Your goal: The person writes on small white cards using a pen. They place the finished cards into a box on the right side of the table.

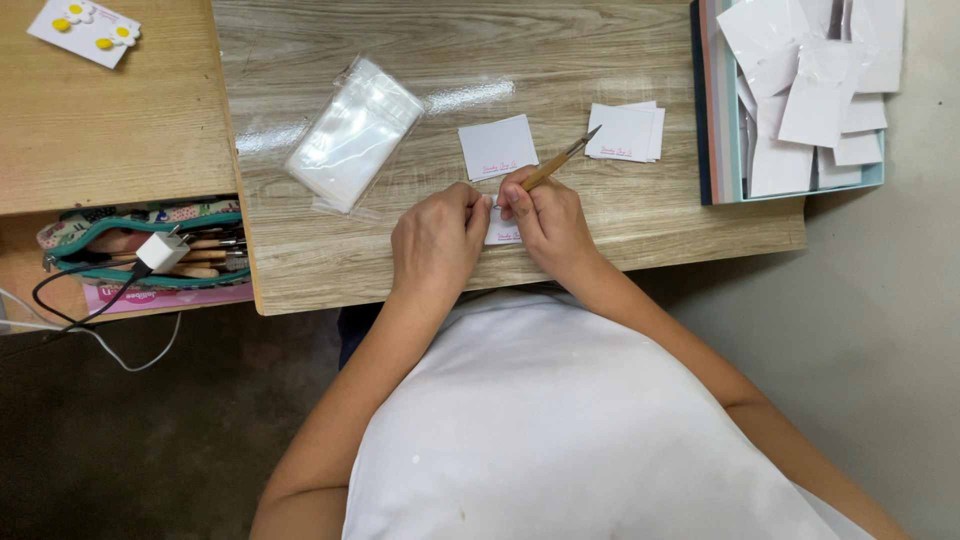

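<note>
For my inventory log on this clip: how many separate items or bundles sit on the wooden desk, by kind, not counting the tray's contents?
Lone white cards: 2, one flat, one under the fingers
Stack of white cards: 1
Bundle of clear bags: 1
Wooden-handled tool: 1
Card with flower earrings: 1
Tray: 1
Total: 7

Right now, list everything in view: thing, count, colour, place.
small card: one, white, pinched between both hands at the table's near edge
wooden tool: one, tan, in the right hand, tip pointing up and right
loose card: one, white, just beyond the hands
card stack: one small pile, white, right of the loose card
clear bags: one bundle, see-through, left of centre
box of cards: one, teal-edged, far right
daisy earring card: one, white and yellow, top left
pencil pouch: one, teal, lower left shelf
charger plug: one, white, on the pouch
table: one, light wood
left hand: on the card
right hand: holding tool
</note>
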